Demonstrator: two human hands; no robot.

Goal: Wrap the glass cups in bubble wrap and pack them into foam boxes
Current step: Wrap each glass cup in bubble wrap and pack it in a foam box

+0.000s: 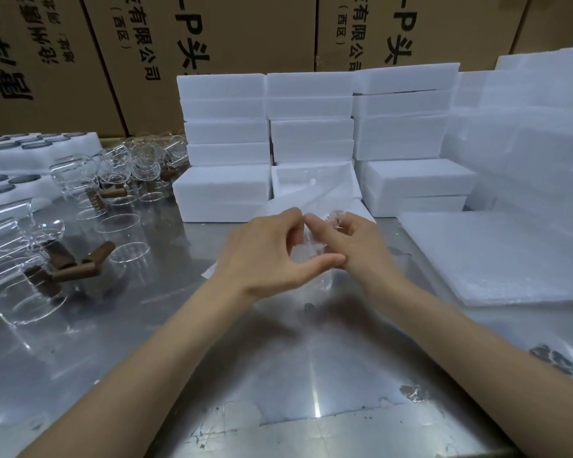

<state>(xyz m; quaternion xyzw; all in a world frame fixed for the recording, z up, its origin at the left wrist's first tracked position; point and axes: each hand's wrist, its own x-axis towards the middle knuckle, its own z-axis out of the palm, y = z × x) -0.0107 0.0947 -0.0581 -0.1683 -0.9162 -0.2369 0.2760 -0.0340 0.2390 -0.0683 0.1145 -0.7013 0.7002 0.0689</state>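
Observation:
At the middle of the steel table, my left hand [265, 256] and my right hand [351, 246] both close around a glass cup wrapped in clear bubble wrap [306, 251]. The cup is mostly hidden by my fingers. A flap of the wrap [315, 196] rises behind my hands. Just beyond stands an open white foam box [315, 181]. Bare glass cups with brown handles [80, 259] lie and stand at the left.
Stacks of closed foam boxes [311, 127] line the back. A pile of bubble wrap sheets [497, 256] lies at the right. Foam trays with dark lids [20, 157] sit far left. Cardboard cartons [212, 44] form a wall behind.

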